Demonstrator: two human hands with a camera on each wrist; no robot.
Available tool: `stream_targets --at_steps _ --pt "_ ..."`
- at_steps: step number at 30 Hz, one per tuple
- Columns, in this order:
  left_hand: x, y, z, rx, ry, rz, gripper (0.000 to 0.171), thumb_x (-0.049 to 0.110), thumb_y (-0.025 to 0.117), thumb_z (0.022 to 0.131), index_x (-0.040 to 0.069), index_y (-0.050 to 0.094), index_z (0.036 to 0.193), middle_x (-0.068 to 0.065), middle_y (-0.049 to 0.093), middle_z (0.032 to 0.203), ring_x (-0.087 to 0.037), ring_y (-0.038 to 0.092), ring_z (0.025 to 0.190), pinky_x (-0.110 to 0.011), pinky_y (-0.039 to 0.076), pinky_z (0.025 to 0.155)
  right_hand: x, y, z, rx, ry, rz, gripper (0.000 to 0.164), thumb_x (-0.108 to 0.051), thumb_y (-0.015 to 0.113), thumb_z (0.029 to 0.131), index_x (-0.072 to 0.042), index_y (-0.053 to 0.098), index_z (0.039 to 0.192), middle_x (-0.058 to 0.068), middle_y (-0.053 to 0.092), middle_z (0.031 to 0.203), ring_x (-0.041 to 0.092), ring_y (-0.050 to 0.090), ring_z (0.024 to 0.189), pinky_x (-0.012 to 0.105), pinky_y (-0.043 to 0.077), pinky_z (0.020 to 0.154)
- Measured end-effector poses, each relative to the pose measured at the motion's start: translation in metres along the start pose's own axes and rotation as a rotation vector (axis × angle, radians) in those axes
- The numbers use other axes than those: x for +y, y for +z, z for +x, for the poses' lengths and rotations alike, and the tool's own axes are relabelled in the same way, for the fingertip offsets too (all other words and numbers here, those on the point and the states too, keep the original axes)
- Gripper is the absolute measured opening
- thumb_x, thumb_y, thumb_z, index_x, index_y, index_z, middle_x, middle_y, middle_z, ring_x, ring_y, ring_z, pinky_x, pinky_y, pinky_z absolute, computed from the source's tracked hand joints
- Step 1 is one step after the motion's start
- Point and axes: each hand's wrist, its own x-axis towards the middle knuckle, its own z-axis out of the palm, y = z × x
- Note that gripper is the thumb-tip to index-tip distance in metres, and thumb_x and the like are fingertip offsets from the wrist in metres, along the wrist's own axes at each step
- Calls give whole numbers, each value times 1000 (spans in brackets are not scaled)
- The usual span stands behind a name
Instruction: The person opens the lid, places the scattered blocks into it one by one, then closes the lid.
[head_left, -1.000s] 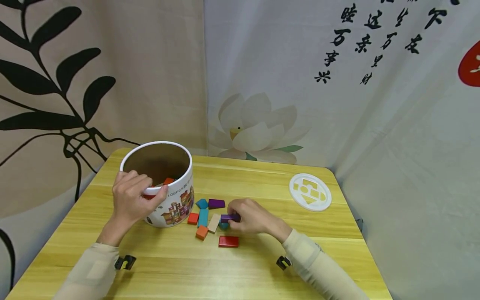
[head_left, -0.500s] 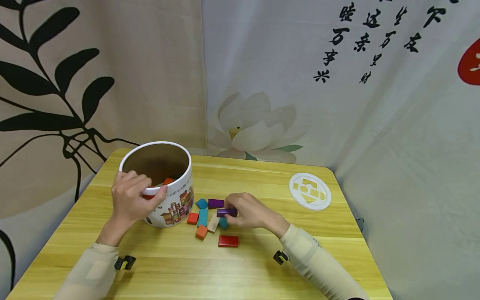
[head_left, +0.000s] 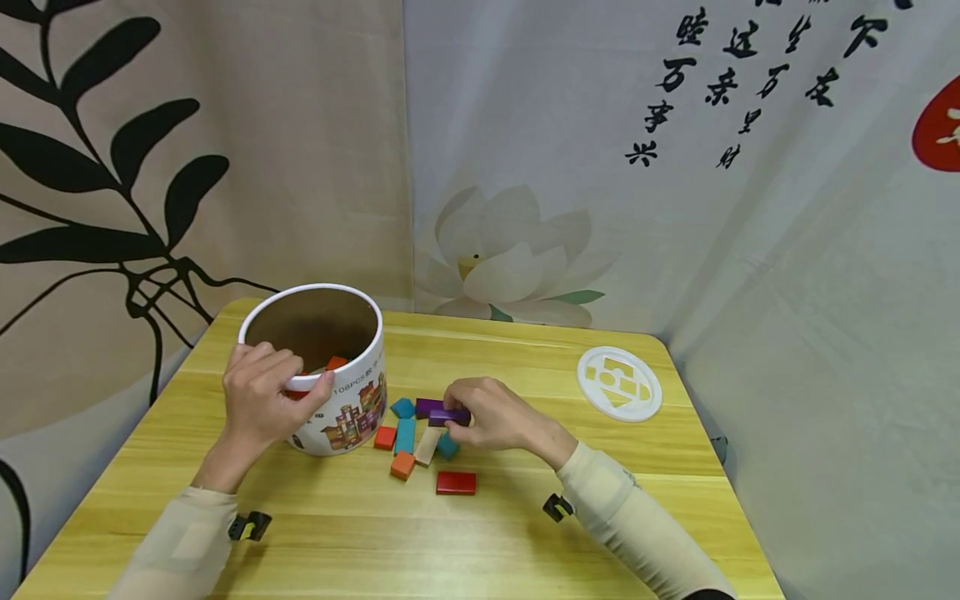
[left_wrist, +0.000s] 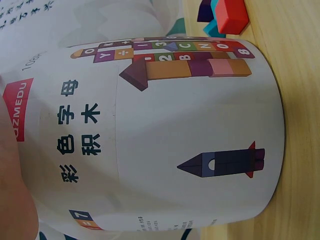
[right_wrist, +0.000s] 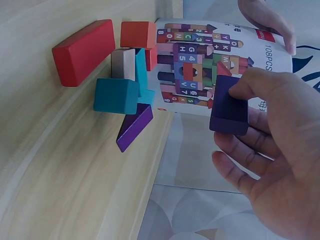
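On the left part of the yellow wood-grain surface (head_left: 360, 542), one white cylindrical bucket with a printed wall (head_left: 352, 412) is standing, with red-orange pieces (head_left: 337, 362) showing inside; their full count is staying hidden. At its near rim, the left grip (head_left: 264, 387), a bare hand in a pale beige sleeve (head_left: 176, 542), is grasping the bucket, its thumb lying outside.

Just right of the bucket, eight loose blocks are lying in a loose cluster. Going left to right, these are being counted: one small red block (head_left: 385, 437), one orange block (head_left: 402, 465), one blue angular block (head_left: 403, 407), one blue rectangular block (head_left: 405, 436), one beige rectangular block (head_left: 427, 447), one purple wedge-like block (head_left: 424, 407), one teal block (head_left: 447, 446) and one long red rectangular block (head_left: 456, 483).

Above the cluster's right side, the right grip (head_left: 495, 417), the other bare hand, is pinching one dark purple rectangular block (right_wrist: 229, 105) between thumb and fingers. Farther right, well apart, one white round plate with cut-out shapes (head_left: 584, 379) is lying flat.
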Motion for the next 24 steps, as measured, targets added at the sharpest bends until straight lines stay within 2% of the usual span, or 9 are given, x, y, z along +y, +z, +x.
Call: stream_targets --at_steps 7,17,24 --pt "-1 1 -1 1 -1 3 53 48 60 82 16 35 48 1 35 43 -21 31 46 -47 27 55 -2 -5 5 3 -14 -17 12 -23 71 87 -13 68 94 -6 62 82 3 50 66 15 39 56" --pt "-1 1 -1 -1 -6 3 53 48 60 82 15 36 49 0 36 43 -22 32 47 -48 28 56 -2 -15 11 46 -36 -31 10 -21 71 86 -14 68 93 -7 61 81 3 49 66 17 40 56" --pt "-2 1 -1 -10 -3 9 53 49 60 82 15 37 49 0 37 42 -22 32 47 -48 27 56 -4 -21 15 41 -34 -46 11 -24 70 88 -14 67 93 -8 61 80 2 48 65 16 38 55"
